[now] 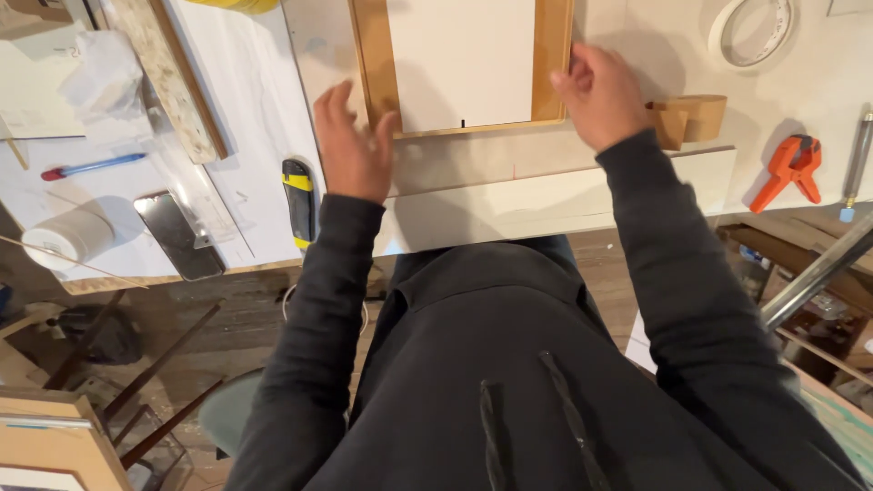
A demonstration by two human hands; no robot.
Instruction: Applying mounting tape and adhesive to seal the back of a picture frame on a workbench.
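Left hand (353, 145) rests open at the frame's (377, 68) near-left corner; right hand (600, 95) seemingly grips its right edge, fingers curled.

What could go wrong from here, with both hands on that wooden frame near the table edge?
The wooden frame is steadied by the left hand and right hand only at its sides, so it might skew. The utility knife lies beside the left hand; a sleeve could knock it off the table.
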